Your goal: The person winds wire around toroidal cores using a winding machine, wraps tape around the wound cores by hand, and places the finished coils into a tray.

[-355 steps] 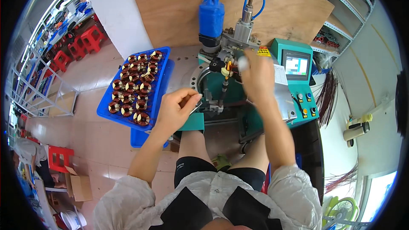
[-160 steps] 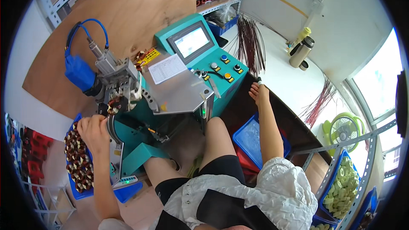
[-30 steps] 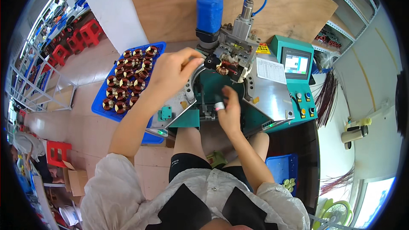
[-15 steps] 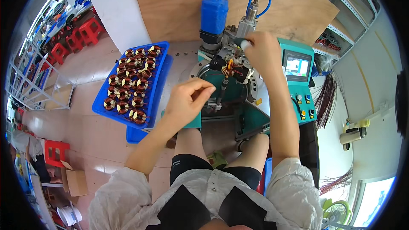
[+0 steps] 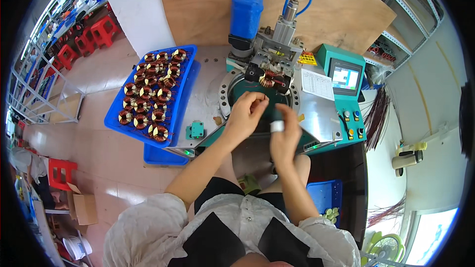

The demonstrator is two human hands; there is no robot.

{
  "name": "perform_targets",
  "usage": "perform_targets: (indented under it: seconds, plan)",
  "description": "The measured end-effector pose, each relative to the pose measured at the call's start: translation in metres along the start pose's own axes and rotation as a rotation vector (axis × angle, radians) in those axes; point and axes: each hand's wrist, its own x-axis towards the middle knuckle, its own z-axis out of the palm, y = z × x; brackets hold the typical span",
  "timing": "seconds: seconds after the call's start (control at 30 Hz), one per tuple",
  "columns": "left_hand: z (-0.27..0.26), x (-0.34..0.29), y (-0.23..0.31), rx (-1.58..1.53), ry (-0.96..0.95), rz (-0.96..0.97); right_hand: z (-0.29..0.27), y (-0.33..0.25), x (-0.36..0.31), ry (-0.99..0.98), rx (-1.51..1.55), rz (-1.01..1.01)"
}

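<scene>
A ring-shaped coil (image 5: 268,79) wound with copper-coloured wire sits in the winding machine, between two black jaws. Just in front of it is my left hand (image 5: 248,115), thumb and fingertips pinched together; a thin dark strand may show at the tips, but what they hold is too small to make out. My right hand (image 5: 285,141) hangs to the right and slightly nearer to me, smeared by motion, with a white wrap (image 5: 277,126) on one finger. Whether its fingers hold anything cannot be told. Both hands cover part of the machine's round opening (image 5: 239,87).
On the left, a blue tray (image 5: 110,118) holds several wound coils, above another blue tray (image 5: 161,156). A green control panel (image 5: 352,103) with screen and knobs stands right, beside a printed sheet (image 5: 317,85). A blue motor cover (image 5: 246,17) rises behind. Dark wires (image 5: 380,118) hang at right.
My right hand has left the upper right of the machine and come down toward me, near the left. My left hand has shifted right and stays pinched.
</scene>
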Motion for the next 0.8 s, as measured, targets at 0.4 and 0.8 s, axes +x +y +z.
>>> perform_targets:
  seconds: [0.4, 0.8]
  plan:
    - [-0.042, -0.018, 0.062, -0.411, -0.13, -0.125, -0.029, -0.07, 0.07, -0.267, -0.268, -0.251]
    - [-0.007, -0.011, 0.011, 0.153, 0.079, 0.151, -0.017, -0.06, 0.1, 0.048, -0.332, -0.383]
